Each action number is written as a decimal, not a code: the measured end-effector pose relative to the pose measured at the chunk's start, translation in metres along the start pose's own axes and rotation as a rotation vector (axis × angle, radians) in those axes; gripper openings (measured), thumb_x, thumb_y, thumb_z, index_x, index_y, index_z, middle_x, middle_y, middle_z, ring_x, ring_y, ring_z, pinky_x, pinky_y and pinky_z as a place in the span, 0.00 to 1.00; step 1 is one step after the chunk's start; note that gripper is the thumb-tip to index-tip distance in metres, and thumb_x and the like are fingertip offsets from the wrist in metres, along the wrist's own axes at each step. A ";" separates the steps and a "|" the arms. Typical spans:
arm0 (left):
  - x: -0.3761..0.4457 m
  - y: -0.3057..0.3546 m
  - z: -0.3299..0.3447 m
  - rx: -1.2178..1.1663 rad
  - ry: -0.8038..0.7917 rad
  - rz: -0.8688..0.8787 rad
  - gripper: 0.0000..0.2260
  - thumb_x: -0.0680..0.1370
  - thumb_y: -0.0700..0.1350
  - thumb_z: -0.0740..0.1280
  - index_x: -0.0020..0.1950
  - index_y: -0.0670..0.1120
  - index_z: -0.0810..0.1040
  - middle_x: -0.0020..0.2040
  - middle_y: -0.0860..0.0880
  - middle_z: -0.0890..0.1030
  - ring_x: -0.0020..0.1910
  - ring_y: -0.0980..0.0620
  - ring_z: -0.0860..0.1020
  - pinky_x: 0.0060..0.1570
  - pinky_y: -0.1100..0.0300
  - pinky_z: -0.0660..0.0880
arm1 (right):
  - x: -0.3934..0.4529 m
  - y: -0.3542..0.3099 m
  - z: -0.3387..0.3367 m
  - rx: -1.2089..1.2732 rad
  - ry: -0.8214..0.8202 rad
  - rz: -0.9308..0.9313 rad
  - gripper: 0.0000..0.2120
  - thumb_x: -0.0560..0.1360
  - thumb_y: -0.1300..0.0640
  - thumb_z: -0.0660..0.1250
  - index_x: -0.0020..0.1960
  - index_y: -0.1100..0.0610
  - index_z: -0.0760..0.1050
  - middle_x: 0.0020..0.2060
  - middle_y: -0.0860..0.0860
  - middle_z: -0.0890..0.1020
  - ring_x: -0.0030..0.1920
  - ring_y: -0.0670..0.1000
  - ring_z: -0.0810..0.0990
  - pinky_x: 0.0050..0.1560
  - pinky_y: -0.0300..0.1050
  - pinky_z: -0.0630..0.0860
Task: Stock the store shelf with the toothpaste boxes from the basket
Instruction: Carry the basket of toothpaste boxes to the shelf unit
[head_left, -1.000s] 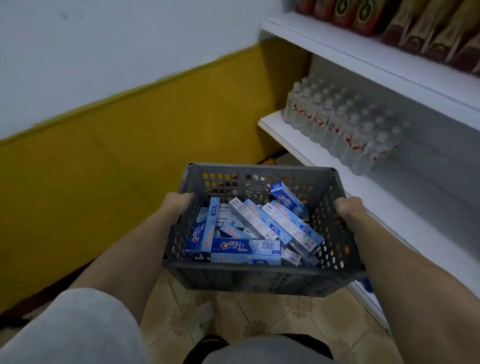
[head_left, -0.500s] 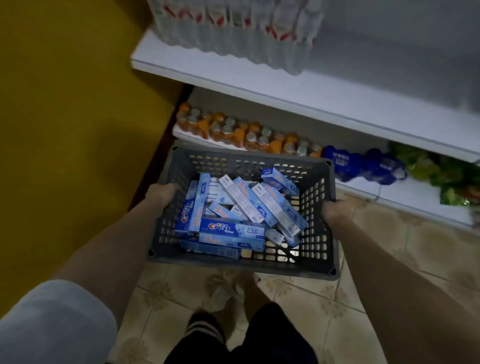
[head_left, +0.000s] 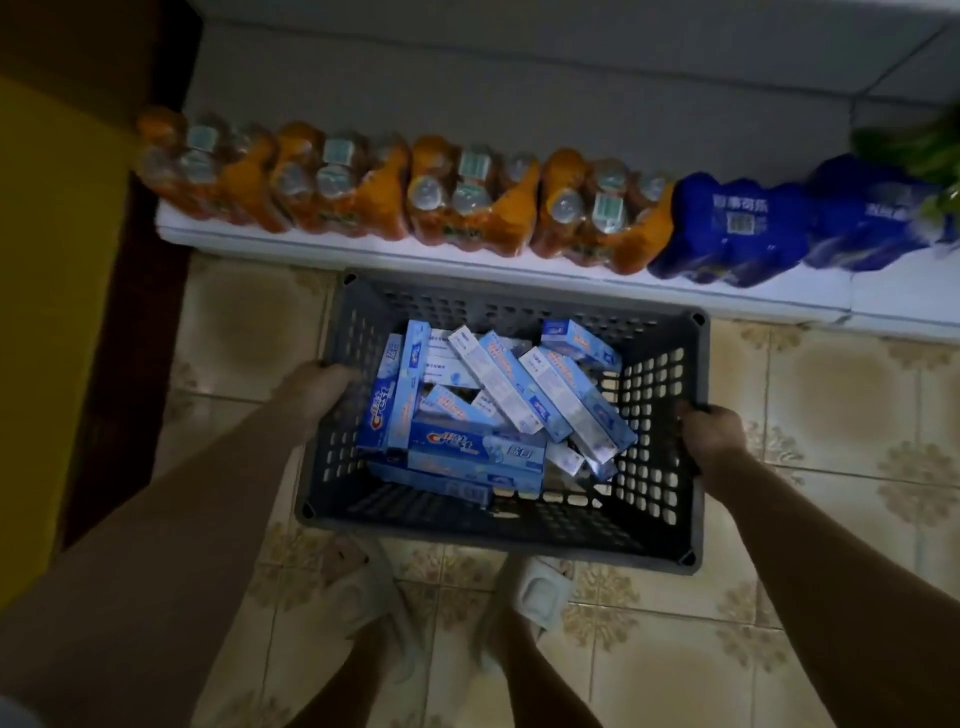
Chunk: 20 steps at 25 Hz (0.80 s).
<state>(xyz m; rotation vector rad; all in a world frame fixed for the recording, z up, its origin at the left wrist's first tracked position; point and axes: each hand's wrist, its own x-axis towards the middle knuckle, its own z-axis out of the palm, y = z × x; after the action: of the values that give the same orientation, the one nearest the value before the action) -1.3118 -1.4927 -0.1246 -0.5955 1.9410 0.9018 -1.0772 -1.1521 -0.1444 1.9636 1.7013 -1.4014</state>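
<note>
A grey perforated plastic basket (head_left: 654, 535) hangs low over the tiled floor, just in front of the bottom shelf. Several blue toothpaste boxes (head_left: 483, 415) lie jumbled inside it. My left hand (head_left: 322, 387) grips the basket's left rim with the fingers curled over the edge. At the opposite side my right hand (head_left: 714, 434) grips the right rim. The white bottom shelf (head_left: 779, 293) runs across the view beyond the basket.
The bottom shelf holds shrink-wrapped packs of orange drink bottles (head_left: 467, 197), blue packs (head_left: 737, 228) and something green (head_left: 919, 150) at the far right. A yellow wall (head_left: 47, 312) stands on the left. My two feet in pale slippers (head_left: 540, 592) stand on the tiles below the basket.
The basket has come down from shelf height toward the floor, and my view has tilted down with it. Both hands keep their grip on the rims.
</note>
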 end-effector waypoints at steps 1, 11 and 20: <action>0.019 0.001 0.005 0.021 -0.004 0.020 0.03 0.76 0.37 0.63 0.42 0.41 0.75 0.34 0.42 0.74 0.30 0.48 0.71 0.30 0.59 0.68 | 0.017 0.001 0.010 0.011 0.002 0.008 0.09 0.80 0.58 0.62 0.45 0.63 0.74 0.30 0.58 0.74 0.28 0.55 0.71 0.31 0.47 0.69; 0.098 0.019 0.014 0.008 0.023 0.065 0.04 0.74 0.38 0.65 0.40 0.40 0.77 0.33 0.44 0.76 0.25 0.50 0.74 0.24 0.60 0.73 | 0.081 -0.013 0.055 0.003 0.018 -0.009 0.14 0.80 0.58 0.61 0.59 0.67 0.75 0.39 0.58 0.79 0.37 0.57 0.77 0.39 0.50 0.75; 0.020 0.035 0.016 0.003 0.293 0.290 0.02 0.77 0.41 0.64 0.48 0.46 0.75 0.43 0.48 0.79 0.38 0.53 0.76 0.37 0.62 0.73 | -0.024 -0.060 0.038 -0.256 0.226 -0.367 0.12 0.81 0.54 0.57 0.57 0.61 0.75 0.49 0.60 0.81 0.49 0.60 0.80 0.52 0.56 0.78</action>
<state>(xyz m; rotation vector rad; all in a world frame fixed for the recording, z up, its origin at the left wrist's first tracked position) -1.3375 -1.4599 -0.1348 -0.4705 2.3352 1.0351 -1.1452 -1.1741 -0.1219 1.7873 2.3082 -1.0145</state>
